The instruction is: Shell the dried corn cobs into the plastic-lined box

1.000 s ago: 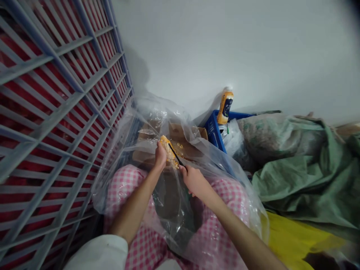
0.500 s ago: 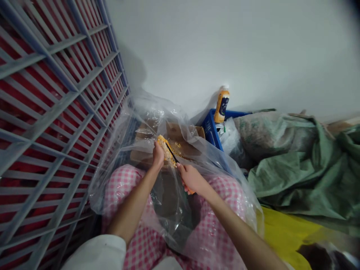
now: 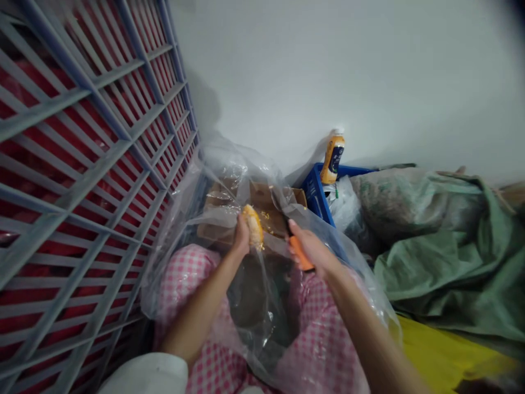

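A clear plastic bag (image 3: 262, 323) is spread over a pink gingham lap (image 3: 324, 345), with a cardboard box (image 3: 266, 205) beyond it. A corn cob (image 3: 253, 227) is gripped upright above the bag by the closed left hand (image 3: 241, 237). Nearby, an orange knife handle (image 3: 301, 253) is clasped in the closed right hand (image 3: 314, 253).

Half-stripped corn cob (image 3: 253, 227), orange-handled knife (image 3: 301, 253)

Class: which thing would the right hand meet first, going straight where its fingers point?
The right hand would probably meet the brown cardboard inside the clear plastic bag; depth is unclear.
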